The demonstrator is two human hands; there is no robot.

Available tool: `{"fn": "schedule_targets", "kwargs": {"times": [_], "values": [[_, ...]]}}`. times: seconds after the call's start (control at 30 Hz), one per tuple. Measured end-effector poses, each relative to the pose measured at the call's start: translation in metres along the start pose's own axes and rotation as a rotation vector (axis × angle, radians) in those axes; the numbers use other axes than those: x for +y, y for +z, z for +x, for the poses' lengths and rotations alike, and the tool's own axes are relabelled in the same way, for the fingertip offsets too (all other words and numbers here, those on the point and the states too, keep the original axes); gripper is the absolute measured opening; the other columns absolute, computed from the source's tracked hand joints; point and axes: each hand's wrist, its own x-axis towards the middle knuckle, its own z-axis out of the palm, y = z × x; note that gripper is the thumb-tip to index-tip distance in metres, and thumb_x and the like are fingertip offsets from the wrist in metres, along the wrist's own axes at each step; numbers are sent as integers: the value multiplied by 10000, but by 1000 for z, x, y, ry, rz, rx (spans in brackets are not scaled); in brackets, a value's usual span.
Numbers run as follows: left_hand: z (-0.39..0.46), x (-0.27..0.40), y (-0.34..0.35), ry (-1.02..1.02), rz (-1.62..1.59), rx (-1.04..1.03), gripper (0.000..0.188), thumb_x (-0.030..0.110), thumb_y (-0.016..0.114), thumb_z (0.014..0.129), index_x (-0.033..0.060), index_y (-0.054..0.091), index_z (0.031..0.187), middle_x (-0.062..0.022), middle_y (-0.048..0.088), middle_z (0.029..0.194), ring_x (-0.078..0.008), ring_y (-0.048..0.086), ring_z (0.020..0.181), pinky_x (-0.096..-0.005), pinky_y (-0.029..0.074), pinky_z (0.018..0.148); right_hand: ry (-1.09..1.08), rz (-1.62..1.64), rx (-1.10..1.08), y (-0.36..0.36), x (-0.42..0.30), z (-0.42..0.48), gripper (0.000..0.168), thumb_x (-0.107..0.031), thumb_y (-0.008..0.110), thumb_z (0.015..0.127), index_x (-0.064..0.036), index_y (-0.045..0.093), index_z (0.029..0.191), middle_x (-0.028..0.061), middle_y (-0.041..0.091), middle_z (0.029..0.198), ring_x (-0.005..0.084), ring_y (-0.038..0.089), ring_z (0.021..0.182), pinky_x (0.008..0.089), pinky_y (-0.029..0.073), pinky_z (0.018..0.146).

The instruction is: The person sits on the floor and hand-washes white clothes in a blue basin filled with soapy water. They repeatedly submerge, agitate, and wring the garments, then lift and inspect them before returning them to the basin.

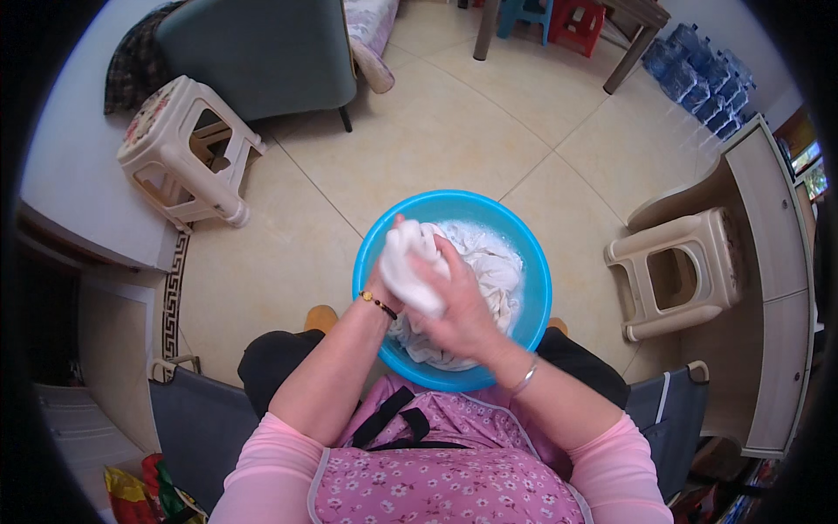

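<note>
A round blue plastic basin (542, 262) stands on the floor between my feet. White wet cloths (491, 272) lie in sudsy water inside it. Above the basin, a bunched white cloth (409, 268) is pressed between my two hands. My left hand (386, 281), with a dark beaded bracelet at its wrist, is on the cloth's left side and is partly hidden by it. My right hand (455, 295) grips the cloth from the right; a silver bangle is on that wrist. The moving hand and cloth look slightly blurred.
A beige plastic stool (196, 157) stands at the upper left beside a grey-green sofa (262, 59). Another plastic stool (687, 275) is at the right by a wooden desk (759, 262). Large blue water bottles (700, 78) and a table leg (486, 33) are farther off.
</note>
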Motion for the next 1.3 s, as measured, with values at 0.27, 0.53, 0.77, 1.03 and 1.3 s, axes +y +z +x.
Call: {"fn": "schedule_targets", "kwargs": {"times": [0.27,0.53,0.77,1.03,1.3], "values": [[-19,-21,76,-15,647,352,476,380,481,922,11,489,1223,-65,536,1194,-128,517,1069,-277,430,903,561,540,145,-25,77,27,269,-176,670,796,-39,561,1000,82,610,956,172,587,863,280,463,741],[-34,25,86,-7,913,183,561,175,730,704,23,519,1201,-41,571,1146,-135,548,1017,-286,439,875,271,371,-265,-78,43,24,636,-124,737,701,-57,448,1264,132,544,1168,221,525,1092,323,413,925],[-36,10,82,272,1358,-47,590,129,700,645,70,532,1207,-97,499,1240,-200,475,1151,-320,352,979,134,304,-318,-83,29,32,496,-93,713,686,-58,535,1148,104,572,1126,223,550,1043,315,423,908],[-26,6,90,156,1160,-307,1193,186,850,539,127,70,1440,-114,261,1424,-229,265,1314,-350,212,1075,4,752,-162,-70,10,36,359,-115,707,699,-49,567,1023,89,581,1047,196,556,980,312,441,865],[-14,-18,58,-25,1172,-293,1094,242,857,570,83,176,1411,-108,347,1371,-224,340,1257,-360,285,1043,218,1671,104,-55,27,35,313,-173,619,815,-48,534,1089,121,550,1113,273,538,1024,417,417,955]]}}
